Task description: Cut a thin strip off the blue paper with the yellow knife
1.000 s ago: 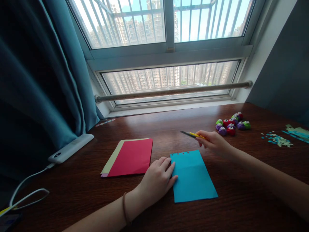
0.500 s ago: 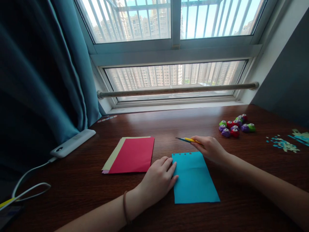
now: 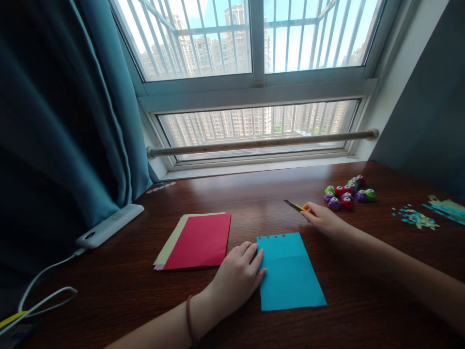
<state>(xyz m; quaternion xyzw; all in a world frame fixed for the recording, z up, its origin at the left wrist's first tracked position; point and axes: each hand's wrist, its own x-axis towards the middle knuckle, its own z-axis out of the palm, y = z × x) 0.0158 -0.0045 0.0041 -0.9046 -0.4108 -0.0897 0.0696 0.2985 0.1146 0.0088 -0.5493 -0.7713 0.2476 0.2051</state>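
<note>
Right grip (image 3: 319,218) clasps a cutter (image 3: 292,205); left hand (image 3: 239,269), spread, touches the blue sheet (image 3: 286,274). Only its far edge looks notched; scraps (image 3: 418,219) lie near the table's (image 3: 250,196) right edge

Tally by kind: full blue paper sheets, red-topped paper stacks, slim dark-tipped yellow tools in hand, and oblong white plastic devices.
Blue paper sheet: 1
Red-topped paper stack: 1
Slim yellow tool: 1
Oblong white plastic device: 1
Total: 4
</note>
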